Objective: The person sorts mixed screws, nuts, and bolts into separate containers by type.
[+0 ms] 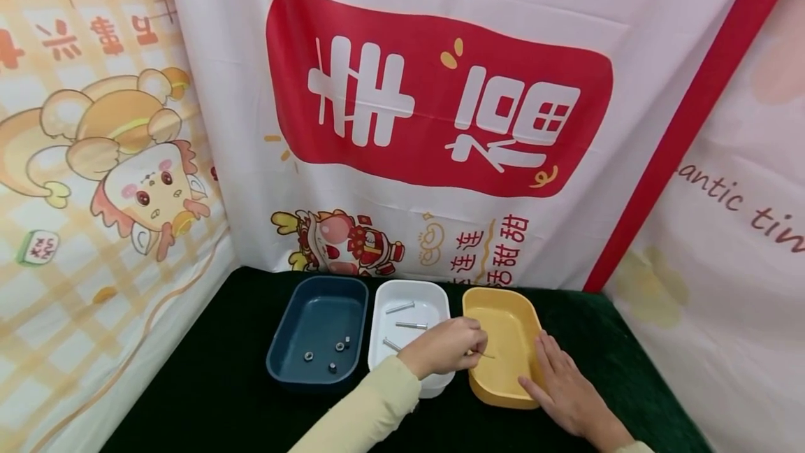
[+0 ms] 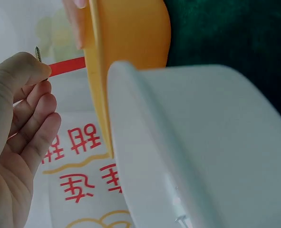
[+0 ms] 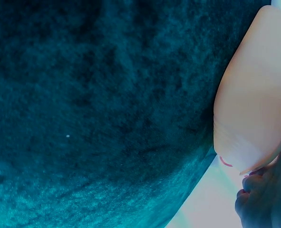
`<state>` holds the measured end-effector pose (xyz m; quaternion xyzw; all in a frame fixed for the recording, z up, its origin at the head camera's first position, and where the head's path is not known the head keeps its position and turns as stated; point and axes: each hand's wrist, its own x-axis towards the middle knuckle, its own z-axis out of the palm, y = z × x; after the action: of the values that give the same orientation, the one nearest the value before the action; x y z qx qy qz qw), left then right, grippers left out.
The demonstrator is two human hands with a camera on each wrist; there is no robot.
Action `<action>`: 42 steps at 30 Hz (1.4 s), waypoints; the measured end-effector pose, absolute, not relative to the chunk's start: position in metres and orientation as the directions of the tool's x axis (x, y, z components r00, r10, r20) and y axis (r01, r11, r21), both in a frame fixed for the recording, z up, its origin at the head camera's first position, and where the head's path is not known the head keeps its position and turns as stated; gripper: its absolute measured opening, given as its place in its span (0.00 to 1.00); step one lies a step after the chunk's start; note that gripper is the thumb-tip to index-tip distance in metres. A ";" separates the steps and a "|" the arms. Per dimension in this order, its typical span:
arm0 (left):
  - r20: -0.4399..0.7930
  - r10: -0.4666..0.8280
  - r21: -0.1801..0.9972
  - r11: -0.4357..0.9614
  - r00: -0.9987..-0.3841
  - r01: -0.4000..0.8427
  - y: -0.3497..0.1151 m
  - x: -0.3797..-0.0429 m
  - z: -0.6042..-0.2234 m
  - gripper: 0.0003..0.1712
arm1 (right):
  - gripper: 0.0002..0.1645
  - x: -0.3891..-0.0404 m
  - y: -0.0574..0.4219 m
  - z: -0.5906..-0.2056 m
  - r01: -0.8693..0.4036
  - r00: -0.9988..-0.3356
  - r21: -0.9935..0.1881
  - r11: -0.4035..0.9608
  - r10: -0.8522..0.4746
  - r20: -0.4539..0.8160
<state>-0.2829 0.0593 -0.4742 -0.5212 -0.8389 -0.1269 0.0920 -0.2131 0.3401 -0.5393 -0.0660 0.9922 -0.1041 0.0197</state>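
A small pointed screw [image 2: 37, 53] is pinched between thumb and index finger of my left hand [image 1: 445, 349]. That hand is over the side of the yellow tray [image 1: 503, 397] nearest the white tray [image 1: 411, 288]. My right hand [image 1: 569, 386] rests against the right side of the yellow tray, fingers fairly straight along its rim and thumb near the front. No other item shows inside the yellow tray. Several long silver bolts [image 1: 411, 326] lie in the white tray, partly hidden by my left hand and forearm.
At the left, a dark blue tray [image 1: 317, 285] contains several metal nuts [image 1: 308, 356]. All three trays stand side by side on a dark green cloth [image 1: 207, 369]. Printed fabric [image 1: 440, 103] hangs behind the table and at both sides.
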 end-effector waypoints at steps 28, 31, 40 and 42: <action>0.121 0.799 0.202 0.561 -0.589 0.803 0.012 -0.252 -0.467 0.42 | 0.62 -0.215 0.339 -0.542 -0.124 -0.990 -0.219 0.968 -0.137 -0.043; 0.112 0.795 0.235 0.562 -0.597 0.793 0.000 -0.247 -0.466 0.41 | 0.62 -0.215 0.339 -0.541 -0.121 -0.990 -0.223 0.967 -0.133 -0.042; 0.083 0.771 0.355 0.569 -0.631 0.742 -0.033 -0.223 -0.470 0.37 | 0.64 -0.215 0.341 -0.540 -0.134 -0.990 -0.199 0.971 -0.142 -0.026; 0.054 0.765 0.388 0.576 -0.641 0.720 -0.038 -0.218 -0.471 0.37 | 0.64 -0.215 0.341 -0.540 -0.137 -0.989 -0.198 0.970 -0.144 -0.020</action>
<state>-0.2181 -0.0384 -0.4707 -0.4193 -0.8856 -0.1906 -0.0598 -0.2146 0.3415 -0.5399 -0.0708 0.9924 -0.0988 0.0171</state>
